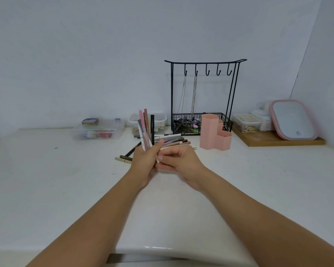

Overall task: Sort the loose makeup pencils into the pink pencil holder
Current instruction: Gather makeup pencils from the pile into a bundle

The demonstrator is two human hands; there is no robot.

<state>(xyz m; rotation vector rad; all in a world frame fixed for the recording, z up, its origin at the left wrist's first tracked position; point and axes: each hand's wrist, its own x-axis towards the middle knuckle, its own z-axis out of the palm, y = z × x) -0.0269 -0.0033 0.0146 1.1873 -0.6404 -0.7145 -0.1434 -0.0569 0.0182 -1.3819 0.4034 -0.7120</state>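
Note:
My left hand (146, 162) grips a bunch of several makeup pencils (146, 130) that stand upright and fan out above the fist. My right hand (178, 161) is beside it, fingers curled, pinching a beige pencil (176, 150) that lies nearly flat and points right. More loose pencils (172, 140) lie in a pile on the white table just behind my hands, and a few (124, 158) lie to the left. The pink pencil holder (214, 132), made of hexagonal tubes of different heights, stands to the right of the pile.
A black wire jewellery stand (202, 93) with hooks, chains and a basket stands behind the holder. Clear plastic boxes (96, 129) sit at the back left and middle. On the right a wooden tray (276, 139) carries containers and a pink-rimmed mirror (293, 119).

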